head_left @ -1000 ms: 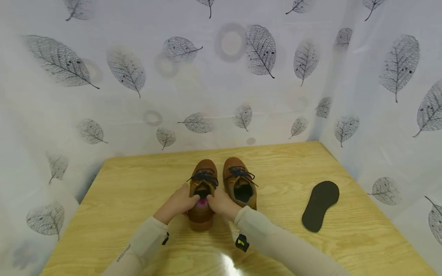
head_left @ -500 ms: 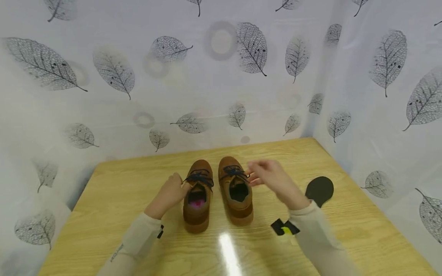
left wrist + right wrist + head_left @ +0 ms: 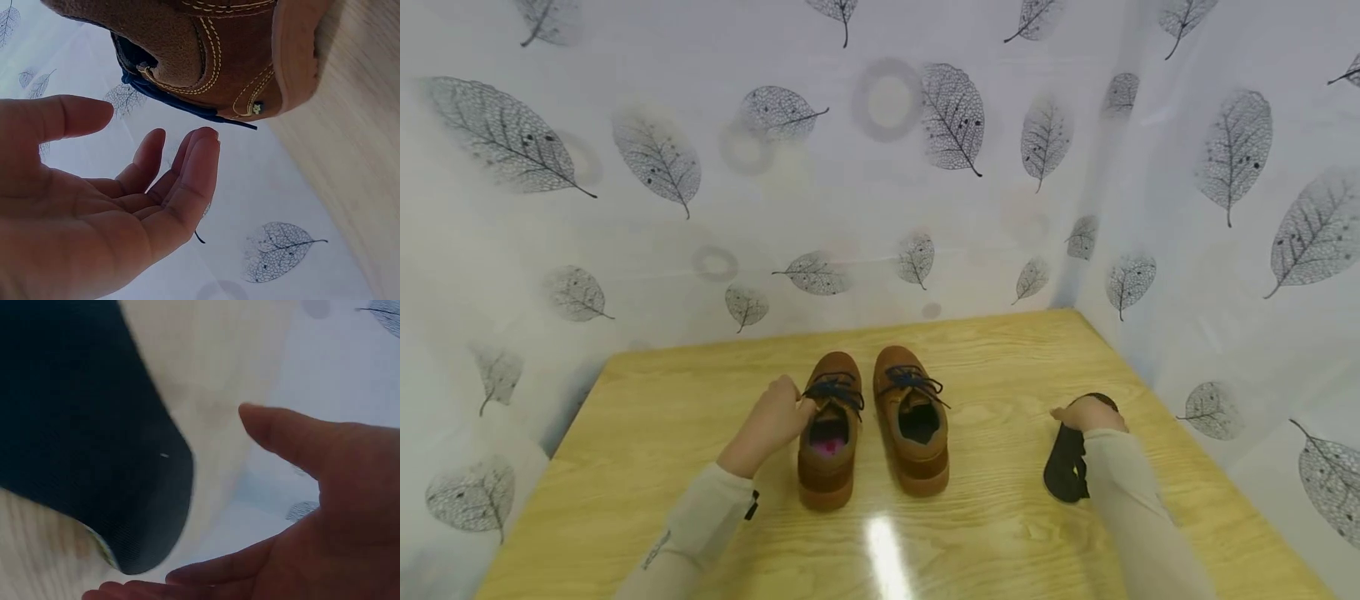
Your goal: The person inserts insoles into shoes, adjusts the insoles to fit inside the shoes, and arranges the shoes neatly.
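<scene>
Two brown lace-up shoes stand side by side on the table, heels toward me. Beside the left shoe [image 3: 826,477] is my left hand [image 3: 769,423]. In the left wrist view its fingers are loosely bent and apart from the shoe [image 3: 240,62]. A pink and purple patch shows inside the left shoe; the right shoe [image 3: 922,468] is dark inside. At the right, my right hand [image 3: 1092,413] is over the wide end of a black insole [image 3: 1062,472], hiding part of it. The right wrist view shows thumb and fingers spread near the insole's edge [image 3: 94,419].
The wood-grain table [image 3: 985,500] has a bright light reflection at its front. White curtain [image 3: 865,200] with a leaf print hangs behind and along both sides of the table.
Both hands were on the heel of the left shoe. My right hand has left it and moved right to the insole. My left hand has shifted forward to the shoe's left side.
</scene>
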`<state>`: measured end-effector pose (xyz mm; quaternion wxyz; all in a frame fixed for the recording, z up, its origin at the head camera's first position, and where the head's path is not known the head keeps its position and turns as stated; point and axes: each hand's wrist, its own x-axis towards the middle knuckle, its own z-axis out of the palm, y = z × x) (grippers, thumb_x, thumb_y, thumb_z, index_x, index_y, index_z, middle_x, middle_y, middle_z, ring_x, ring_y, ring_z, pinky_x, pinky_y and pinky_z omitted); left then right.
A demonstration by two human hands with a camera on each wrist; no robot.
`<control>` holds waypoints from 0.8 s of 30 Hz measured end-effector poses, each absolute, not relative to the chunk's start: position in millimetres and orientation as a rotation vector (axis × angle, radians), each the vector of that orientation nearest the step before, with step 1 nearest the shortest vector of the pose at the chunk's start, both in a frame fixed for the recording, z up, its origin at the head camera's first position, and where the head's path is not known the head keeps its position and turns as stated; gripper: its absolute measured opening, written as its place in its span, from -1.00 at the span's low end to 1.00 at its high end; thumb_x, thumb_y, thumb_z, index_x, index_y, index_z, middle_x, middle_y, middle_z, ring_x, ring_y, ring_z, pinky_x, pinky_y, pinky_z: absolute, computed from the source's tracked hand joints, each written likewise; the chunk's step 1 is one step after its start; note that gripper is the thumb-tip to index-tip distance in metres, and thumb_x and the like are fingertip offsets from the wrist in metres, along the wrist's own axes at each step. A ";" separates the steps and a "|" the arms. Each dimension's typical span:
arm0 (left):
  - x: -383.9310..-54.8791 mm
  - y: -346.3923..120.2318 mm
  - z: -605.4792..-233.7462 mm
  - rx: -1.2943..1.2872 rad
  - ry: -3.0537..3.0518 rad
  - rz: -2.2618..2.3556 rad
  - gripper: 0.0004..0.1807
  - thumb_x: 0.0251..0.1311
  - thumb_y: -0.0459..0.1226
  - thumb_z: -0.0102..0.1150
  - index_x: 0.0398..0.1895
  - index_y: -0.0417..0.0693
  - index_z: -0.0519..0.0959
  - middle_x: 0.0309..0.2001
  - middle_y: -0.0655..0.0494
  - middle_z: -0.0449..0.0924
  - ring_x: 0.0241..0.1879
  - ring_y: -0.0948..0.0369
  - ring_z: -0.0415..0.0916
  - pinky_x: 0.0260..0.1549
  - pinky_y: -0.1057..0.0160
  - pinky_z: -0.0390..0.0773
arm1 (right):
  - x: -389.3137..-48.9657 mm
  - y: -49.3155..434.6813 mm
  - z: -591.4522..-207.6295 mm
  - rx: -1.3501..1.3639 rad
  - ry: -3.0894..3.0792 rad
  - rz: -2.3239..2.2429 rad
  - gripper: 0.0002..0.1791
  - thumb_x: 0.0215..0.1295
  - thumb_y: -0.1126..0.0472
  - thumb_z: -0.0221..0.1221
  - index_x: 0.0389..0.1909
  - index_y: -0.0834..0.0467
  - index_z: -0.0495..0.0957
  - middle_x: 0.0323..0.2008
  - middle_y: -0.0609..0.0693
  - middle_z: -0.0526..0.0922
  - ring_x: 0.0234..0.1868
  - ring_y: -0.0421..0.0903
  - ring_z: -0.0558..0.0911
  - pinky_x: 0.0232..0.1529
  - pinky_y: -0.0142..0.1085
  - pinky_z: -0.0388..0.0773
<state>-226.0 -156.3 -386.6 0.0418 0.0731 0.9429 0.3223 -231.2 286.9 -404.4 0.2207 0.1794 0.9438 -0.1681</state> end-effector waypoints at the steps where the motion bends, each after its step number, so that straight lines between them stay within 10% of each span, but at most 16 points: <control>1: -225.8 -156.4 -386.3 0.223 2.886 0.987 -0.80 0.16 -0.31 0.00 -0.46 -0.29 0.28 -0.42 -0.10 0.28 -0.46 0.07 0.26 -0.52 0.18 0.32 | -232.7 285.2 -409.5 0.505 2.602 -0.428 -0.21 0.41 -0.17 -0.08 0.17 0.56 0.33 0.20 0.62 0.22 0.17 0.53 0.28 0.13 0.22 0.31; 24: -220.1 -159.3 -382.6 0.211 2.879 0.946 -0.78 0.22 -0.30 0.03 -0.38 -0.31 0.30 -0.38 -0.11 0.30 -0.42 0.05 0.26 -0.45 0.14 0.35 | -238.7 306.1 -439.1 0.737 2.670 -0.655 -0.06 0.27 -0.17 0.03 0.15 0.71 0.17 0.08 0.74 0.17 0.03 0.59 0.19 0.03 0.26 0.28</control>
